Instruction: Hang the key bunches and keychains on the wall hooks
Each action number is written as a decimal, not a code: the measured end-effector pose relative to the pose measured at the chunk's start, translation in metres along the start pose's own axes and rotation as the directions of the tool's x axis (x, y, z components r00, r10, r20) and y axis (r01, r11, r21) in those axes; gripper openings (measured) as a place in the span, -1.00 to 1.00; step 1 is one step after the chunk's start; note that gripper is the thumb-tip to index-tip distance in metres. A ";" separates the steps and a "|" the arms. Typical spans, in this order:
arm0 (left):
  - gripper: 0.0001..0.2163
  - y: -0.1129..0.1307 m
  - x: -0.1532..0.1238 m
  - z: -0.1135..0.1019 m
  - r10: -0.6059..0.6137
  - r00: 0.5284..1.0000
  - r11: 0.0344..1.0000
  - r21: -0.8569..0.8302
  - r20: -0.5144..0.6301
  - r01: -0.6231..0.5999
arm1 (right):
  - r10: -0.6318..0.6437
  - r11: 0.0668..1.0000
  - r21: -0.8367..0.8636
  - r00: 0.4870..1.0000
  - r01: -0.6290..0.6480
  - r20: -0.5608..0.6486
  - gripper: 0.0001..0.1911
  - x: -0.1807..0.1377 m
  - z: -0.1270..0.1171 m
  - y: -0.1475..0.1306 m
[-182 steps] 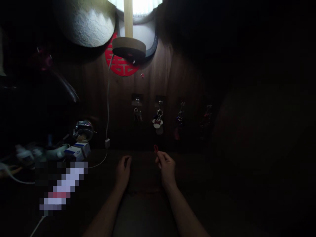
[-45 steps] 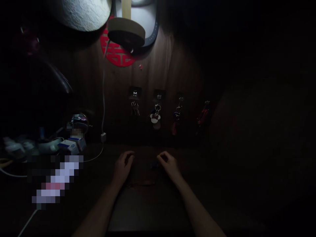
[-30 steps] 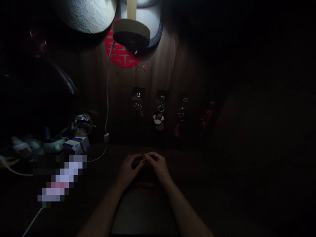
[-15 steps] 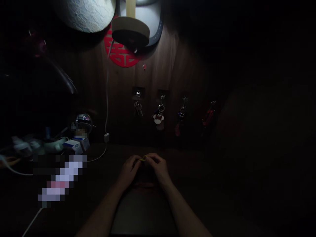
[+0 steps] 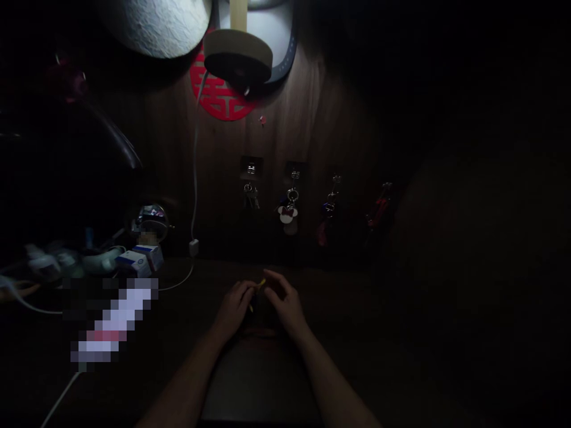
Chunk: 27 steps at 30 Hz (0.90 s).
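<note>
While the left hand [image 5: 234,304] pinches the yellow strip [image 5: 259,285], the strip's upper end slants up and rightward into the gap of the right hand [image 5: 286,301], whose grip stands apart; contact there is too dark to tell. The left is nearer.

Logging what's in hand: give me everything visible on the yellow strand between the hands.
The yellow strand looks thin and slightly curved; its material is too dim to tell. A short stretch slants up from the left grip, which pinches it, toward the right grip, which is open beside it; contact there is unclear. A second yellow bit shows lower, by the left grip, possibly the same piece.
</note>
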<state>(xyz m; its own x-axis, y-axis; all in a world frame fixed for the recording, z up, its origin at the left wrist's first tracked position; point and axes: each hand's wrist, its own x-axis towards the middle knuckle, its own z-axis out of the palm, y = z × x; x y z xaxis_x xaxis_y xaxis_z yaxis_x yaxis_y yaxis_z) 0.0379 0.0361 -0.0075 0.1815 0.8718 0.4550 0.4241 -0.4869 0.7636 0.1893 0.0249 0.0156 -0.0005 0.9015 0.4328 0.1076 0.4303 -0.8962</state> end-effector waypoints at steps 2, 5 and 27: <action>-0.77 0.001 0.000 0.000 0.012 1.000 1.000 -0.004 0.013 -0.012 | -0.045 0.997 -0.056 0.999 0.045 0.002 -0.75 0.000 0.001 0.000; -0.77 0.004 -0.001 -0.001 0.014 0.999 1.000 -0.006 0.032 -0.014 | -0.088 0.994 -0.072 0.996 0.086 -0.023 -0.92 0.001 0.001 0.002; -0.77 0.002 0.000 -0.002 -0.064 0.998 0.997 -0.037 -0.022 0.064 | 0.263 0.823 0.535 0.963 -0.189 -0.065 -0.74 0.001 -0.010 -0.011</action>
<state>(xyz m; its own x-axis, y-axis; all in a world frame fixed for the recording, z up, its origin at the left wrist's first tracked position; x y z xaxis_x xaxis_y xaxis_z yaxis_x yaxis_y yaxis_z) 0.0371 0.0345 -0.0049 0.1342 0.8999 0.4149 0.4017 -0.4321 0.8074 0.1979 0.0203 0.0265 0.0926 0.9780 0.1871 -0.4435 0.2088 -0.8716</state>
